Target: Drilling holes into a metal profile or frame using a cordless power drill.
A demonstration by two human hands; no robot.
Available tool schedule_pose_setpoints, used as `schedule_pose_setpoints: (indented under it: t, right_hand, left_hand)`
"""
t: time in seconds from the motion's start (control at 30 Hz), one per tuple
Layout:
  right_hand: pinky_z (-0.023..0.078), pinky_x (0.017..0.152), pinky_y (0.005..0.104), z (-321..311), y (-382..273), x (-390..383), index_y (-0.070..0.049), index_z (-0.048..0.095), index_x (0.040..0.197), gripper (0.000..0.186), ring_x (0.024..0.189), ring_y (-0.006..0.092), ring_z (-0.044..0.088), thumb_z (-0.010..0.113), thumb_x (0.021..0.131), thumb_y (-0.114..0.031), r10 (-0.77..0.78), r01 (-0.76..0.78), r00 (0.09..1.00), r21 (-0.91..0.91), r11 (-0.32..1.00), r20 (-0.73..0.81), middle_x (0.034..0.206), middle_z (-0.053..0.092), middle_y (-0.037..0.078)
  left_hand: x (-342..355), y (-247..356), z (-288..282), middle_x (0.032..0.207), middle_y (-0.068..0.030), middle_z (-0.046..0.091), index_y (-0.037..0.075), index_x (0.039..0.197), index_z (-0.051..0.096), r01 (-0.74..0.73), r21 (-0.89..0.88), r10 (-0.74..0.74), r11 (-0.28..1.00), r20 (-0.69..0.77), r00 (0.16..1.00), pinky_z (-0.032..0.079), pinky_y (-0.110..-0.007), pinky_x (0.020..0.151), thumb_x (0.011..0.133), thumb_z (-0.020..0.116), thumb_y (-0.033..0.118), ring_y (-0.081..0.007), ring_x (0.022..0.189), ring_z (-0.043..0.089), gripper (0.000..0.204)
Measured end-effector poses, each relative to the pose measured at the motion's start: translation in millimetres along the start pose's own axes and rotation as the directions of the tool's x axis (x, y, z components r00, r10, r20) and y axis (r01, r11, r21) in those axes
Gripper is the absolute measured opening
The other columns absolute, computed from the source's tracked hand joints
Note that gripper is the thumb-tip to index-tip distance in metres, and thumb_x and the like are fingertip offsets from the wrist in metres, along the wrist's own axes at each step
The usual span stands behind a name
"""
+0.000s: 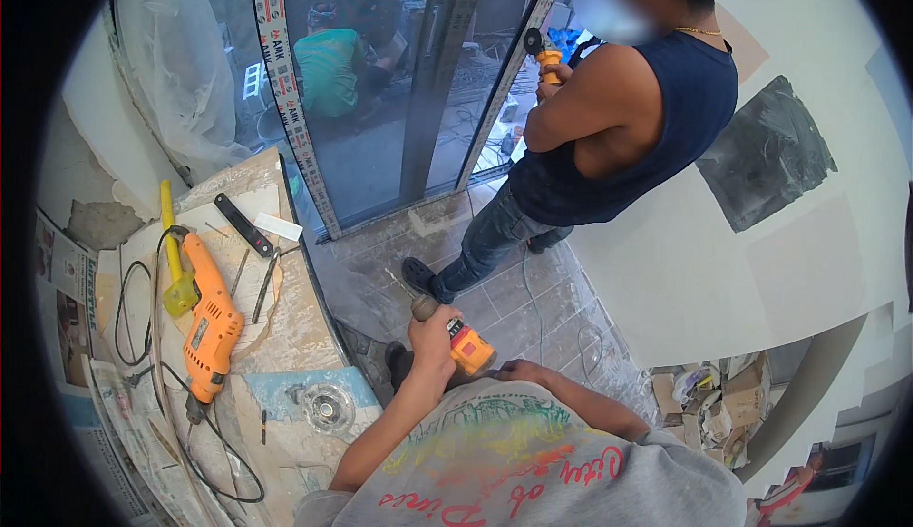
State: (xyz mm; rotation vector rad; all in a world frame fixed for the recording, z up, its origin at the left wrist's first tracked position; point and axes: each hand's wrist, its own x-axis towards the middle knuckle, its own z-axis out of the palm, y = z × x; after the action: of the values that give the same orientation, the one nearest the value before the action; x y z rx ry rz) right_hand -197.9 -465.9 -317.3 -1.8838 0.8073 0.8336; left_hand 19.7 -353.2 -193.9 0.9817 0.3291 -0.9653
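In front of my belly is a yellow and black power drill [470, 347] with a long thin bit pointing away from me. My left hand [434, 339] wraps around its front part, just behind the grey chuck. My right hand [522, 371] is closed at the drill's rear end; its fingers are partly hidden. To my left is a dusty worktop [314, 329]. On it lie an orange corded drill [211, 322], a yellow hammer-like tool [173, 251], a black folding tool [244, 226], a loose drill bit [266, 285] and a round metal disc [328, 407].
Ahead on the right, a co-worker [632, 132] holds a yellow angle grinder [548, 59] beside a sliding glass door [371, 99]. Behind the glass crouches another person [328, 75]. Cables [533, 308] trail over the tiled floor [514, 322]. Cardboard scraps [737, 399] are heaped at right.
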Motion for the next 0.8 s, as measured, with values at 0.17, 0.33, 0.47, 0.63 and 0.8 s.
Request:
schedule_pose_setpoints:
  t: [0.17, 0.33, 0.47, 0.63, 0.8]
  right_hand:
    - [0.043, 0.098, 0.04, 0, -2, 1, 0.0, 0.06, 0.12, 0.059, 0.115, 0.0366, 0.055, 0.05, 0.09, -0.049, 0.057, -0.057, 0.998, 0.007, 0.998, 0.01, 0.122, 0.059, 0.024]
    - [0.042, 0.098, 0.0398, 0, -4, -1, 0.0, 0.06, 0.12, 0.059, 0.115, 0.0367, 0.055, 0.05, 0.09, -0.05, 0.058, -0.058, 0.998, 0.013, 0.998, -0.004, 0.122, 0.059, 0.023]
    - [0.042, 0.099, 0.0394, -2, -14, -9, -0.001, 0.061, 0.12, 0.059, 0.116, 0.0367, 0.054, 0.049, 0.09, -0.05, 0.081, -0.081, 0.997, 0.022, 0.996, 0.011, 0.122, 0.059, 0.023]
    - [0.043, 0.098, 0.0395, -1, -14, -10, 0.0, 0.061, 0.119, 0.059, 0.115, 0.037, 0.055, 0.049, 0.089, -0.05, 0.085, -0.084, 0.996, 0.023, 0.996, -0.014, 0.121, 0.06, 0.024]
    - [0.043, 0.098, 0.0395, 0, -3, -2, 0.001, 0.061, 0.119, 0.059, 0.114, 0.037, 0.056, 0.05, 0.089, -0.048, 0.045, -0.046, 0.999, 0.037, 0.998, 0.006, 0.12, 0.06, 0.024]
  left_hand:
    - [0, 0, 0, 0.068, -0.004, 0.056, 0.005, 0.077, 0.056, -0.008, -0.003, 0.008, 1.0, -0.005, 1.0, 0.049, -0.031, 0.052, 0.07, 0.064, 0.002, -0.0151, 0.055, 0.056, 0.011]
    - [1, -2, -2, 0.069, -0.0039, 0.056, 0.005, 0.078, 0.055, -0.01, -0.004, 0.01, 1.0, 0.012, 1.0, 0.048, -0.031, 0.052, 0.07, 0.064, 0.002, -0.0149, 0.055, 0.056, 0.012]
    - [2, -1, -1, 0.069, -0.0037, 0.056, 0.005, 0.079, 0.055, 0.003, 0.001, -0.003, 1.0, 0.001, 1.0, 0.048, -0.03, 0.052, 0.07, 0.064, 0.002, -0.0149, 0.055, 0.056, 0.013]
    - [1, -1, -2, 0.068, -0.0032, 0.055, 0.006, 0.079, 0.054, -0.004, -0.018, 0.004, 1.0, 0.004, 1.0, 0.048, -0.03, 0.052, 0.07, 0.064, 0.002, -0.0148, 0.055, 0.056, 0.014]
    - [0, 0, 0, 0.068, -0.0027, 0.055, 0.006, 0.079, 0.054, 0.005, -0.013, -0.005, 1.0, 0.006, 1.0, 0.048, -0.03, 0.052, 0.07, 0.064, 0.002, -0.0142, 0.056, 0.055, 0.014]
